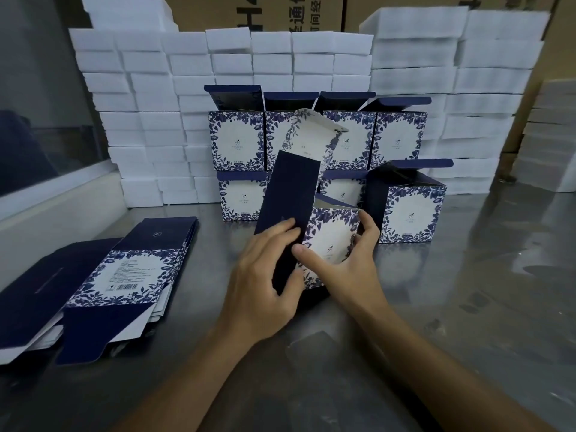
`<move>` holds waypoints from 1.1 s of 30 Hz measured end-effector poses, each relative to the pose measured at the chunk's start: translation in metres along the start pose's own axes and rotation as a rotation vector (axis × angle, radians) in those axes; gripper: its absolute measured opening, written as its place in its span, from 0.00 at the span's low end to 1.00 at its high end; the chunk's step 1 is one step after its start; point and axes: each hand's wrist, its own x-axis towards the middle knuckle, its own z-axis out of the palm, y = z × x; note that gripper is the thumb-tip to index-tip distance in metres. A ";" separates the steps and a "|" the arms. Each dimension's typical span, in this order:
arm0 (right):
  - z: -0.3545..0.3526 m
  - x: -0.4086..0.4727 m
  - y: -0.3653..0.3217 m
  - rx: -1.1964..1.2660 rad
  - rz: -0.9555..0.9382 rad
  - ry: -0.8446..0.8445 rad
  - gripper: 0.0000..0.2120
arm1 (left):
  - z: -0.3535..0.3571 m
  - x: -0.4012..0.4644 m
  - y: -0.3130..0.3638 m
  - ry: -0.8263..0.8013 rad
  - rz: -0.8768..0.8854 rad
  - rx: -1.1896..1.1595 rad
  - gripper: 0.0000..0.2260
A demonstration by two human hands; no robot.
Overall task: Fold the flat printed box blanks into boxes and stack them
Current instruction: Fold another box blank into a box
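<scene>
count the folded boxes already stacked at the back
8 show. Top row, four: left, second, third, right. Bottom row, four: left, second, mostly hidden behind the blank, third, right. More could sit behind.

Steel table (467,307) carries flat blanks (124,275), folded boxes (408,213) (stacked), foam blocks (162,169).

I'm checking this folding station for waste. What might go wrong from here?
The box is half-formed in both hands, left hand and right hand; its navy flap may crease. It sits close to the stacked boxes, whose lids stand open, so a nudge might topple them. The flat blanks lie fanned and may slide.
</scene>
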 end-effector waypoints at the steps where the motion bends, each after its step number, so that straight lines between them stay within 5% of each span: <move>1: 0.000 0.000 0.000 -0.004 0.002 -0.007 0.59 | 0.000 0.000 -0.002 0.002 -0.009 -0.049 0.20; 7: 0.002 -0.001 0.000 -0.174 -0.046 -0.045 0.68 | 0.004 0.002 -0.006 0.135 -0.158 -0.239 0.14; 11: -0.006 0.001 -0.002 -0.345 -0.149 -0.127 0.68 | 0.004 0.009 -0.006 0.274 -0.596 -0.608 0.08; 17: -0.010 0.003 -0.014 -0.547 -0.333 -0.265 0.63 | -0.015 0.016 -0.027 0.312 -1.043 -0.937 0.36; 22: -0.012 0.001 -0.016 -0.512 -0.342 -0.309 0.61 | -0.021 0.015 -0.025 0.237 -0.991 -1.117 0.21; 26: -0.011 0.000 -0.016 -0.469 -0.341 -0.328 0.61 | -0.023 0.018 -0.023 0.218 -0.935 -1.140 0.30; 33: -0.015 0.003 -0.011 -0.430 -0.359 -0.371 0.63 | -0.035 0.021 -0.038 0.319 -1.016 -0.954 0.33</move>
